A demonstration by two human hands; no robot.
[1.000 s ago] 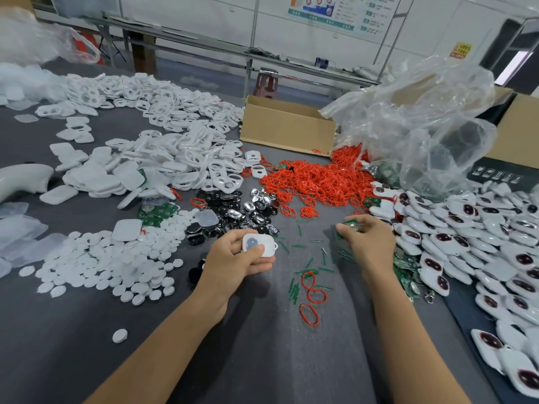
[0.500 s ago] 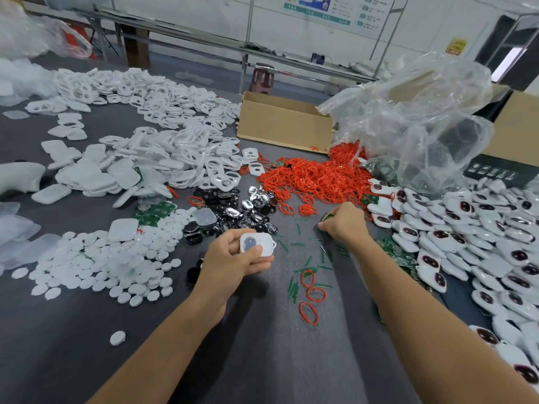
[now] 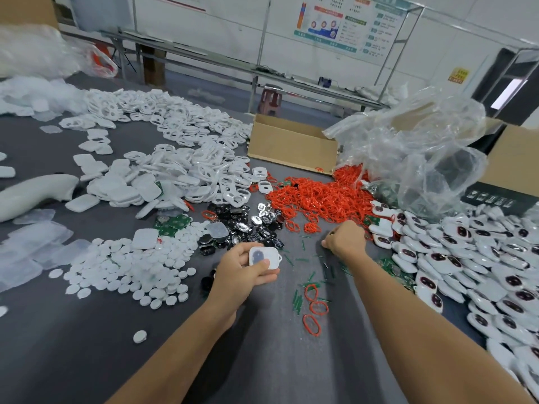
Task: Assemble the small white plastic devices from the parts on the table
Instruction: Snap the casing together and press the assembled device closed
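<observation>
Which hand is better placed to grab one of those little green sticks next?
The right hand: it is down on the table among the green sticks, while the left hand is busy holding the white case.

Small white device in the left hand, with its parts spread on the table.

The device was a rounded white shell with a grey oval window and a small loop at its right corner. It lay flat, window up, with the thumb on its near edge. Just behind it was a cluster of black and chrome pieces. To the left lay flat white discs, and farther back a large heap of white shells with two openings each. The heap of red rings lay behind the centre. Three loose rings lay in a row beside scattered green pins. At the right, white units with dark oval windows lay densely piled.
</observation>
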